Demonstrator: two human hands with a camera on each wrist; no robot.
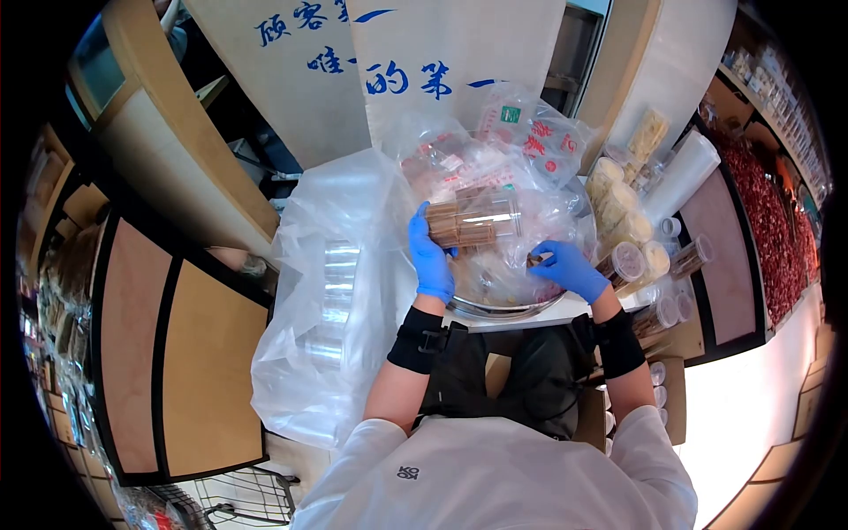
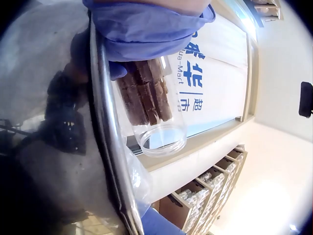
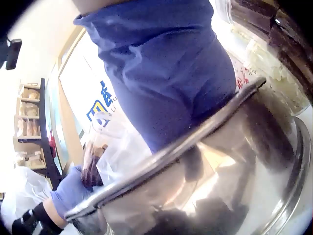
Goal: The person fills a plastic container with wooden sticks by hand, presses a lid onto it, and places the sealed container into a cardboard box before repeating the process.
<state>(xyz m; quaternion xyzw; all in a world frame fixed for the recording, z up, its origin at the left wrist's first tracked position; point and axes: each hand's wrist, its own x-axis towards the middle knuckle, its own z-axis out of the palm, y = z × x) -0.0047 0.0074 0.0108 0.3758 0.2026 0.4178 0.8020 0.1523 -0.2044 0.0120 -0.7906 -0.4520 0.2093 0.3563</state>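
Note:
My blue-gloved left hand (image 1: pixel 431 265) grips a clear plastic jar (image 1: pixel 507 212) tipped on its side, its mouth toward the right. Brown bars (image 2: pixel 144 95) lie packed lengthwise in the jar's base half, and the end near the mouth is bare in the left wrist view. Over the metal basin (image 3: pixel 161 157), my gloved right hand (image 1: pixel 572 270) pinches a small brown bar (image 1: pixel 534 261) between thumb and fingers, a little below and right of the jar's mouth. Clear plastic bags (image 1: pixel 495 274) with red print fill the basin beneath both hands. The right wrist view hides the right fingers behind the basin's rim.
Filled jars (image 1: pixel 618 212) stand along the right of the basin, some with pale contents and some with brown bars. A large translucent bag (image 1: pixel 305 353) with stacked clear jars lies on the left. A white roll (image 1: pixel 685 177) leans at the right; a wire basket (image 1: pixel 238 499) stands lower left.

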